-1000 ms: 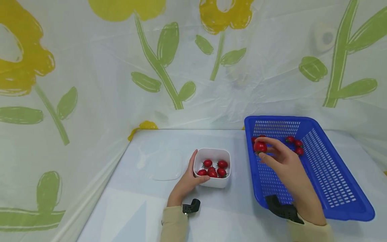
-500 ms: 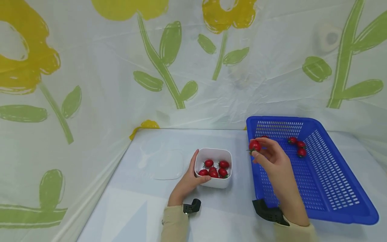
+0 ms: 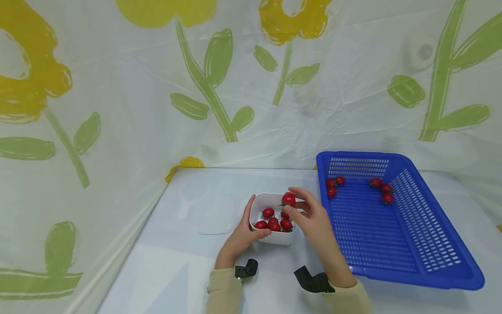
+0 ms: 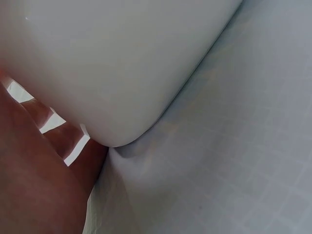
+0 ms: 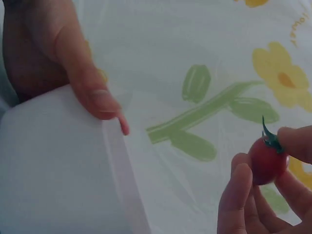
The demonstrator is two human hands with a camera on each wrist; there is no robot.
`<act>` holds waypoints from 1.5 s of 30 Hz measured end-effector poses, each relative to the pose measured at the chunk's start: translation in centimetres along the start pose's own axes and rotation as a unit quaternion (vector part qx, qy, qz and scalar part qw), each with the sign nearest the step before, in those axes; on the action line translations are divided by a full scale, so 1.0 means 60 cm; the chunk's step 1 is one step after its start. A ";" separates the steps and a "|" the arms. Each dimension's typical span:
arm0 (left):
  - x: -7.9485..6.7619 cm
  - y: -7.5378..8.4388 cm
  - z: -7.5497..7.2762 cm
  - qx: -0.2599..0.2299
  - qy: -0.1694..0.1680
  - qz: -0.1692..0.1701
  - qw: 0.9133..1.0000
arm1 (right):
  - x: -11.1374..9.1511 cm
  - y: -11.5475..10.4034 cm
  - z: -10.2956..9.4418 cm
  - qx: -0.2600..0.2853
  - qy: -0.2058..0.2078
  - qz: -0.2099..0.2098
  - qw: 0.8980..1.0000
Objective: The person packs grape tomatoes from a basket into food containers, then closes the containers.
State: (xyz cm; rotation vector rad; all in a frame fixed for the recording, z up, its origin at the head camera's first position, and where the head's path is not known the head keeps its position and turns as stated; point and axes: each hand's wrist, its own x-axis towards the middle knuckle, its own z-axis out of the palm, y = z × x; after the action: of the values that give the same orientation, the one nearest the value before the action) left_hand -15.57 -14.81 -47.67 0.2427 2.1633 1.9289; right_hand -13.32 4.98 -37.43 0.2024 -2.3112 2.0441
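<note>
A white square container with several cherry tomatoes in it stands on the table. My left hand holds it at the left side, thumb over the near rim; in the left wrist view the fingers lie along its wall. Above the container's right part, my right hand pinches a cherry tomato between thumb and fingers. The right wrist view shows this red tomato with its green stem, apart from the container's rim. Part of the container's inside is hidden behind my right hand.
A blue slotted basket stands on the right, with several cherry tomatoes inside near its back. Left of the container lies a clear, flat, lid-like piece. A flower-printed sheet hangs behind the table.
My right hand has carried the pinched tomato leftward, from over the basket to over the white container. My left hand stays on the container.
</note>
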 end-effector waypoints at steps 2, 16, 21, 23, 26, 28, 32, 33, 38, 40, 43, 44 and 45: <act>-0.002 0.001 -0.002 0.001 0.002 0.001 1.000 | 0.002 0.010 0.015 0.004 0.006 0.000 1.000; -0.011 -0.004 -0.008 -0.001 -0.005 0.001 1.000 | 0.003 0.074 0.063 -0.161 0.123 -0.078 0.976; -0.011 -0.007 -0.009 0.011 0.001 0.001 1.000 | 0.004 0.089 0.067 -0.205 0.124 -0.080 0.968; -0.008 -0.009 -0.007 0.004 -0.005 0.010 1.000 | 0.004 0.096 0.065 -0.213 0.126 -0.073 0.966; -0.004 -0.012 -0.002 -0.011 -0.016 0.016 1.000 | 0.004 0.106 0.058 -0.221 0.127 -0.064 0.965; -0.003 -0.014 0.001 -0.017 -0.019 0.017 1.000 | 0.005 0.111 0.054 -0.227 0.125 -0.070 0.963; -0.001 -0.014 0.005 -0.010 -0.013 0.012 1.000 | 0.007 0.117 0.050 -0.239 0.116 -0.091 0.960; 0.000 -0.013 0.006 -0.004 -0.010 0.012 1.000 | 0.009 0.116 0.050 -0.242 0.117 -0.096 0.959; 0.005 -0.004 0.004 0.011 -0.003 0.015 1.000 | 0.018 0.115 0.049 -0.250 0.116 -0.112 0.955; 0.004 0.001 0.002 0.004 -0.007 0.014 1.000 | 0.019 0.115 0.049 -0.251 0.112 -0.111 0.955; -0.003 0.019 0.001 -0.003 -0.016 0.007 1.000 | 0.019 0.116 0.050 -0.248 0.106 -0.107 0.957; -0.006 0.026 0.001 -0.003 -0.019 0.006 1.000 | 0.019 0.116 0.050 -0.249 0.105 -0.110 0.957; -0.009 0.033 0.001 -0.001 -0.021 0.005 1.000 | 0.019 0.116 0.051 -0.250 0.104 -0.114 0.956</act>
State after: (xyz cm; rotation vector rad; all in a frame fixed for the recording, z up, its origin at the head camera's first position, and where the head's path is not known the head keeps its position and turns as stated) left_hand -15.12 -14.67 -45.69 0.2927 2.1386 1.9131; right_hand -15.22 2.72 -44.49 0.2026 -2.4389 1.2605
